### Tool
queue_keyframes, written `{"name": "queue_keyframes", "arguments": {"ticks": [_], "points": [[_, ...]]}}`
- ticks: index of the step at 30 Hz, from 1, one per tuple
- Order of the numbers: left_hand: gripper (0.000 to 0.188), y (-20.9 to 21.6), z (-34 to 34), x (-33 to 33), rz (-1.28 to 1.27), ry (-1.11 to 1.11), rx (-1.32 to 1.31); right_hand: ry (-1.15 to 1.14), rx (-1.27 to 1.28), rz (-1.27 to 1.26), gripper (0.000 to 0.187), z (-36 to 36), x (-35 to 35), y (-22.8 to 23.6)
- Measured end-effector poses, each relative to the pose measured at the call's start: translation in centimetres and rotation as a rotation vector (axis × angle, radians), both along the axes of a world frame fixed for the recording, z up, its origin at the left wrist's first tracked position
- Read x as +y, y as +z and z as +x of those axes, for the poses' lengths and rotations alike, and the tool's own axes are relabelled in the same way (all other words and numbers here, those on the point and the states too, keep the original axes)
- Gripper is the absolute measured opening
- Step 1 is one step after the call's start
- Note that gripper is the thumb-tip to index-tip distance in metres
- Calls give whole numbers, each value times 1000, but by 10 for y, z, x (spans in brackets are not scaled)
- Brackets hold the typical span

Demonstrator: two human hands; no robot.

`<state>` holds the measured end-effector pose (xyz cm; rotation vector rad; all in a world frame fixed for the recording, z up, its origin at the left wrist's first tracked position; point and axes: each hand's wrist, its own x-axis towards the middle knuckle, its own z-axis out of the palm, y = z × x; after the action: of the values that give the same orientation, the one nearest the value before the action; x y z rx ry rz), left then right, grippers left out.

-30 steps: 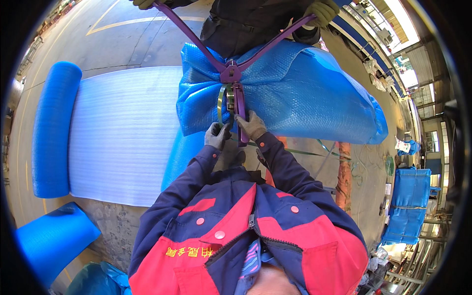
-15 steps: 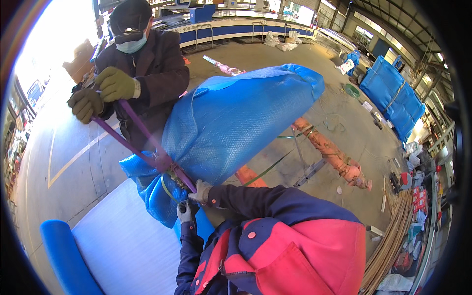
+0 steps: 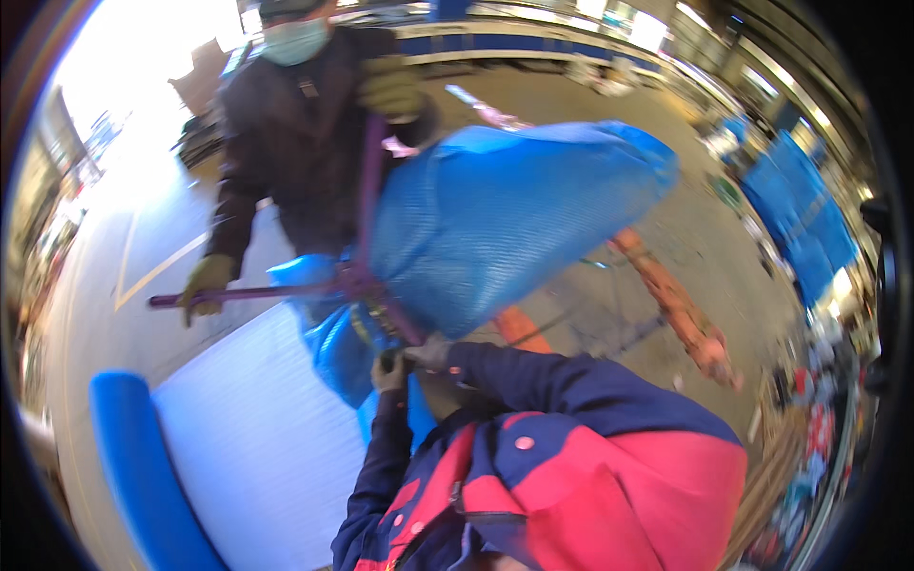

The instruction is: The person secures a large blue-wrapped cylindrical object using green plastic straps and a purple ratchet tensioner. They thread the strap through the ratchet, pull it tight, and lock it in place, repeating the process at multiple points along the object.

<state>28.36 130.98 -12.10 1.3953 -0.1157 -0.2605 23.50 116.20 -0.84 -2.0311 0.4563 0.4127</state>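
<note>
1. Hands first: the person's left hand (image 3: 388, 374) has its fingers bent beside the green strap (image 3: 361, 326) at the bundle's gathered end; I cannot tell whether they are closed on it (the picture is smeared by motion there). The right hand (image 3: 430, 353) lies against the lower end of the purple tool (image 3: 354, 279), though blur hides how firmly it grips, if at all.

2. The tool's joint sits just above both hands, over the gathered end. Its two long handles stand wide apart, one upright, one reaching left.

3. A co-worker (image 3: 300, 143) faces the person, one gloved hand (image 3: 390, 90) wrapped about the upright handle, the other gloved hand (image 3: 206, 288) curled around the left one.

4. The blue bundle (image 3: 533, 205) lies just beyond the person's hands, slanting up to the right. The step in hand, I judge, is two-person work with the tool on the strap; the next move seems to call for a steadied tool end, fingers clear of the joint, and an even push on both handles.

5. Farther out: a white sheet (image 3: 257, 428) with a blue roll (image 3: 148, 466) at its left edge, and, right, an orange-wrapped bar (image 3: 671, 306).
</note>
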Motion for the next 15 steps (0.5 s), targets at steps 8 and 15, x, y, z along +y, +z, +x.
{"name": "queue_keyframes", "arguments": {"ticks": [8,15], "points": [[56,38,17,-10,221,-157,309,367,-78,-223,30,8,-21,-67],[55,61,26,-25,238,-379,397,473,-278,-485,29,8,-31,-90]]}}
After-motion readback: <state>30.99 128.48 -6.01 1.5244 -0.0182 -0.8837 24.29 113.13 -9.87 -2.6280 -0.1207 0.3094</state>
